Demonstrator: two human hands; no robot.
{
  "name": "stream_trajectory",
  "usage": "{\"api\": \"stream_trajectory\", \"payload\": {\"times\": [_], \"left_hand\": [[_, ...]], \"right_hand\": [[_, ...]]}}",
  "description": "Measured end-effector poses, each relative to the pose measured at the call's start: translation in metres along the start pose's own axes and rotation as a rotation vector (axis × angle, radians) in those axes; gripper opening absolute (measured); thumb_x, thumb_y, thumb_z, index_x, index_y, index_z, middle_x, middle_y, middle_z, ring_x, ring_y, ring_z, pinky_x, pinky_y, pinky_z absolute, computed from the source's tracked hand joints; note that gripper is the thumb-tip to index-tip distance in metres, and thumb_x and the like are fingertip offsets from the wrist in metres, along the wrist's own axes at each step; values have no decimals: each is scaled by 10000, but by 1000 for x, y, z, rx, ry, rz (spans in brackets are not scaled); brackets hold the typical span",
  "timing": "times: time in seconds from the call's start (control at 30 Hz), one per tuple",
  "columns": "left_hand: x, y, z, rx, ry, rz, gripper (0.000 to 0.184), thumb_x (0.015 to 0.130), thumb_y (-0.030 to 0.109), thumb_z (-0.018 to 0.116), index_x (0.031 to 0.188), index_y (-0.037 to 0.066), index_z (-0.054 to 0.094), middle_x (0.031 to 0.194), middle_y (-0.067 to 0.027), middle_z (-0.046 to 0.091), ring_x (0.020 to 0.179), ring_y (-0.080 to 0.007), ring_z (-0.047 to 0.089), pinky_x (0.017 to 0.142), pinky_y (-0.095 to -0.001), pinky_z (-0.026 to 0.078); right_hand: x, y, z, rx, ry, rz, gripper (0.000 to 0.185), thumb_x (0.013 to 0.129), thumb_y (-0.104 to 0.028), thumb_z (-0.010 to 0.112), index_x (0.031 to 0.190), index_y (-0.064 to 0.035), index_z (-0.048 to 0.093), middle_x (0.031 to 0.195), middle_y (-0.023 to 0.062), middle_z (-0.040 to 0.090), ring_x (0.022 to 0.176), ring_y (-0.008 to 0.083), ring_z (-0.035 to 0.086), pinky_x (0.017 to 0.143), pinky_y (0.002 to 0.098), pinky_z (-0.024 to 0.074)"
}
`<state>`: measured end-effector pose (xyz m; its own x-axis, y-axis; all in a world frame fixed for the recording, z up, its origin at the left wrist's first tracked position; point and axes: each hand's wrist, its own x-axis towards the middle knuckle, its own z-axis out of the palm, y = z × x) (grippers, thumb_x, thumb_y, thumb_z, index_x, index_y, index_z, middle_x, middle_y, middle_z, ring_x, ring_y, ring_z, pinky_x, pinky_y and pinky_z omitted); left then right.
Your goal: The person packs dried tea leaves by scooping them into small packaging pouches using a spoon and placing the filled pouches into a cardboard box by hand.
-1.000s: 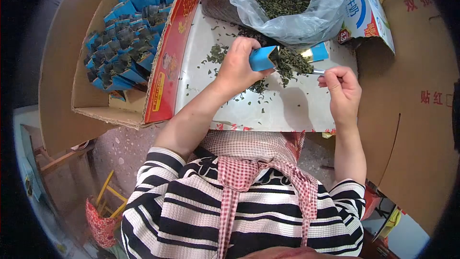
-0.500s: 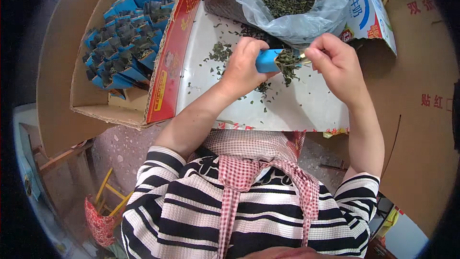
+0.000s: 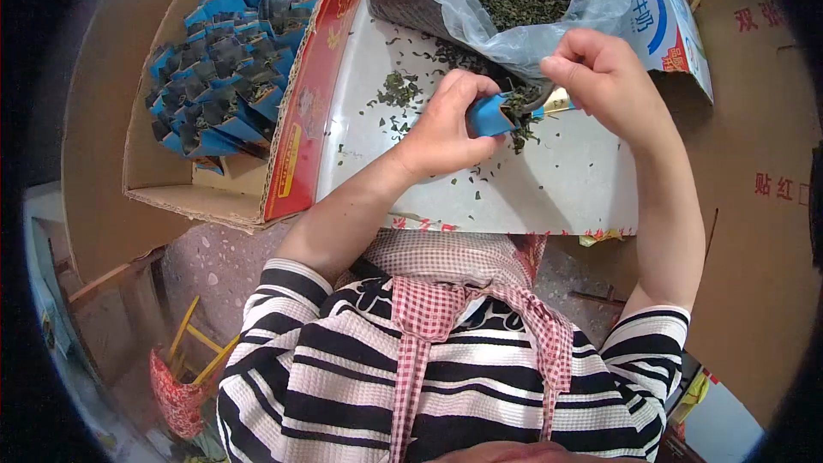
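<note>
Wrapped round a small blue packet [image 3: 489,117], my left hand [image 3: 450,127] holds it tilted, its mouth facing right. Dark green leaves [image 3: 522,105] show at that mouth. My right hand [image 3: 600,77] is pinched closed just right of the packet, on a thin metal utensil [image 3: 541,96] whose end is hidden among the leaves. Beneath my right fingers a blue and gold packet [image 3: 555,103] is partly visible. Loose leaves [image 3: 399,88] are scattered on the white tray [image 3: 583,193]. Behind my hands stands a clear plastic bag [image 3: 514,45] of dark leaves.
At the left, a red-sided cardboard box [image 3: 296,133] holds several filled blue packets [image 3: 227,77]. A milk carton box [image 3: 664,21] stands behind the tray at the right. Brown cardboard [image 3: 746,231] extends along the right side.
My right hand has moved up and left, bringing the utensil to the packet's mouth. My left hand and the packet have shifted slightly right. Fewer leaves stick out past the mouth.
</note>
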<state>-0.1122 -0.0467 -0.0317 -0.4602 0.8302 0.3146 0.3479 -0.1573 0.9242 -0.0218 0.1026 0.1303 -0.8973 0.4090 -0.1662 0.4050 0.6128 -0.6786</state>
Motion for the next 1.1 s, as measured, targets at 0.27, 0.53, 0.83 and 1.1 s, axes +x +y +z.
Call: {"api": "stream_trajectory", "payload": {"times": [0.27, 0.53, 0.83, 1.1], "left_hand": [[0, 3, 3, -10, 43, 45, 557, 615, 72, 795, 1106, 36, 535, 1077, -120, 500, 1032, -264, 517, 908, -339, 435], [1, 2, 2, 6, 27, 24, 607, 601, 73, 813, 1147, 39, 550, 1101, -129, 517, 1065, -270, 508, 929, -351, 426], [2, 9, 0, 40, 29, 1, 643, 652, 91, 799, 1218, 63, 497, 1089, -116, 455, 1024, -253, 513, 842, -333, 501], [0, 1, 1, 74, 10, 85, 605, 655, 89, 795, 1203, 78, 539, 1092, -122, 447, 1022, -251, 511, 842, -334, 488]], "right_hand": [[-7, 6, 8, 73, -8, -5, 211, 873, -205, 626, 738, -59, 553, 556, -63, 455, 488, 21, 416, 442, 202, 316], [-12, 5, -2, 144, 44, 13, 209, 874, -214, 631, 739, -70, 560, 564, -60, 466, 476, 20, 425, 421, 199, 318], [-28, 5, -11, 289, 118, 79, 173, 873, -181, 627, 753, -72, 567, 589, -50, 487, 496, 24, 424, 447, 194, 322], [-20, 23, 22, 108, 130, 14, 174, 881, -202, 631, 779, -67, 589, 584, -48, 513, 505, 30, 462, 454, 194, 342]]}}
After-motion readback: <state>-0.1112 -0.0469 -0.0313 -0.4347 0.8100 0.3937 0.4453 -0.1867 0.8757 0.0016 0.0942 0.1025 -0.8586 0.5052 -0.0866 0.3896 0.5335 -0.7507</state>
